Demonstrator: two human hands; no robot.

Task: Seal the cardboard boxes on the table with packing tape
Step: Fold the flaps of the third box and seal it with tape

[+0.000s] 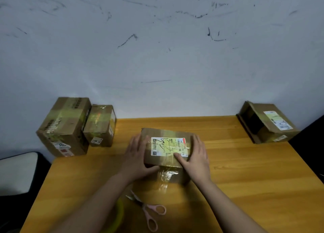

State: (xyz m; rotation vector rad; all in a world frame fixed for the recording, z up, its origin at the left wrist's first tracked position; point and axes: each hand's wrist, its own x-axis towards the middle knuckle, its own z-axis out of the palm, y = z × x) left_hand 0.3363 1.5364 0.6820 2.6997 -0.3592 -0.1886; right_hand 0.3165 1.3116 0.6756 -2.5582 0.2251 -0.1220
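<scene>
Head view: wood table (245,180), scuffed wall (157,48). Taped box (166,148) at centre, left hand (138,155) and right hand (196,155) flat on its sides. Scissors (149,210) below; boxes (66,127) upper left.

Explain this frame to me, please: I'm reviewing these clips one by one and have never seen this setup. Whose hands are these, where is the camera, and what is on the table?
There is no machine here. A person wears a wide-angle camera on the head, so the single picture looks forward and down at their own two bare hands.

Both hands rest on the cardboard box in the middle of the wooden table. The left hand lies against its left side, the right hand over its right edge, fingers fairly straight, pressing rather than gripping. Shiny tape already crosses the box's top, over its label, and runs down its front.

Nearer the person lie pink-handled scissors and a yellowish tape roll, partly hidden by the left forearm. Two taped boxes stand at the far left. An open box sits at the far right.
</scene>
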